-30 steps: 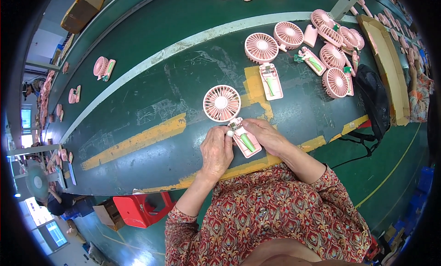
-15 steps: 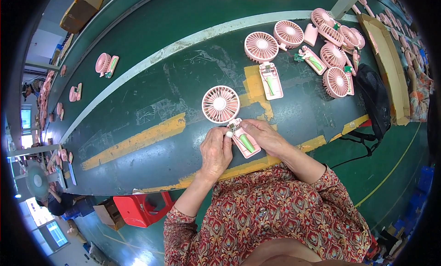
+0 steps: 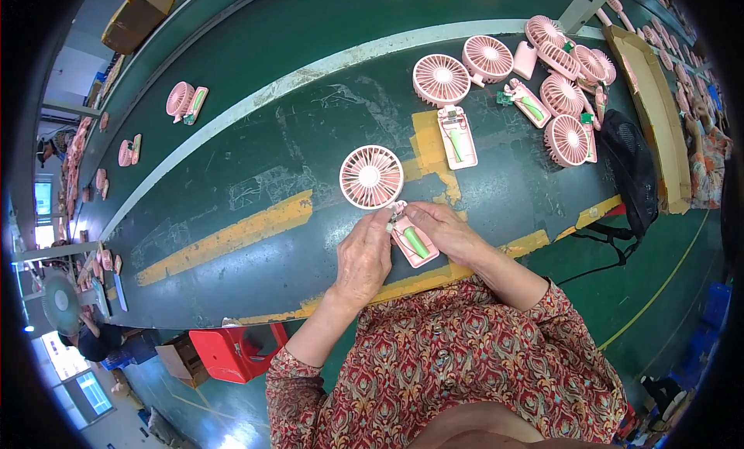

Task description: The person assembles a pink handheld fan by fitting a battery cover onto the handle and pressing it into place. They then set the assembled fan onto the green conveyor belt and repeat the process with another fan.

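Observation:
In front of me on the workbench lies a pink handheld fan, its handle pointing toward me. The handle is uncovered, showing a green battery and small parts near the neck. My left hand is closed at the left side of the neck, thumb and fingers pinched on the fan there. From the right, my right hand grips the top of the handle with its fingertips. The fingers hide most of the neck. A second open fan handle with its round head lies farther off to the right.
Several pink fans are heaped at the far right, beside a black bag and a long cardboard tray. Beyond a white strip, more fans lie on a green belt. A red stool stands at lower left.
My left fingers have shifted slightly up and in toward the neck. The fan in my hands has hardly moved. Fans on the belt have moved a little to the right.

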Action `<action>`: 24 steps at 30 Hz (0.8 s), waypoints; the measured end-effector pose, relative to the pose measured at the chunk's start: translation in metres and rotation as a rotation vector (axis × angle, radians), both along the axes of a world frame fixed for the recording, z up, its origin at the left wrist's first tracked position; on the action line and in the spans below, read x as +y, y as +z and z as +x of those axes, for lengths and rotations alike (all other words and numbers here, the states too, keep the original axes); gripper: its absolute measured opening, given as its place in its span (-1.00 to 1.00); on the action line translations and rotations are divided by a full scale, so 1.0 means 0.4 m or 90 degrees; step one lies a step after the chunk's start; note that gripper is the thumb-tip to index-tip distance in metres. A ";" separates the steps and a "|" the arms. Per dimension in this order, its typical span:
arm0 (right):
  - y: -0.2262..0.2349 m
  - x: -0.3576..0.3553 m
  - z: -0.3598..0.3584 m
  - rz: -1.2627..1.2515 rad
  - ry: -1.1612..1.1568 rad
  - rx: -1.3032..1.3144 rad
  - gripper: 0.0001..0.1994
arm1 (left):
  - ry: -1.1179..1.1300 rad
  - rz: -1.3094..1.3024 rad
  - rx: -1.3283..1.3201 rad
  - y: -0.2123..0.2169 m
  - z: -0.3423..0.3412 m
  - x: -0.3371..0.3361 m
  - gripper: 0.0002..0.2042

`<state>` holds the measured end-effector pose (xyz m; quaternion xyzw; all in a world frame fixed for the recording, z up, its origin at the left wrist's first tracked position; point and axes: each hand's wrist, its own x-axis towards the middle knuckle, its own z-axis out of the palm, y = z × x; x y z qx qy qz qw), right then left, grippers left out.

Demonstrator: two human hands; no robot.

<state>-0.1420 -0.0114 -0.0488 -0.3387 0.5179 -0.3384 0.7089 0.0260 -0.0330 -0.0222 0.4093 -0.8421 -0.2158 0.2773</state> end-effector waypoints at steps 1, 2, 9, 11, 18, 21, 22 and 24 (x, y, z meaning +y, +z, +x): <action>0.000 0.000 0.000 0.004 0.001 -0.014 -0.58 | -0.018 -0.022 -0.018 0.002 -0.002 -0.001 -0.69; 0.000 0.001 0.001 0.007 0.002 -0.027 -0.57 | -0.017 -0.022 -0.018 -0.002 0.001 0.000 -0.69; -0.004 0.014 0.004 -0.112 0.020 -0.136 -0.69 | -0.066 -0.090 -0.087 -0.005 0.005 0.007 -0.63; -0.015 0.015 0.004 -0.107 0.015 -0.130 -0.70 | -0.070 -0.096 -0.104 -0.005 0.003 0.010 -0.62; -0.027 0.019 0.010 -0.161 0.037 0.000 -0.73 | -0.087 -0.084 -0.132 0.005 0.002 -0.001 -0.60; -0.019 0.017 0.014 -0.151 0.022 0.012 -0.75 | -0.103 -0.084 -0.146 0.009 0.004 -0.003 -0.60; -0.033 0.019 0.014 -0.165 0.023 0.025 -0.76 | -0.112 -0.089 -0.144 0.009 0.002 -0.005 -0.59; -0.036 0.018 0.014 -0.182 0.024 0.038 -0.76 | -0.104 -0.084 -0.141 0.011 0.000 -0.007 -0.61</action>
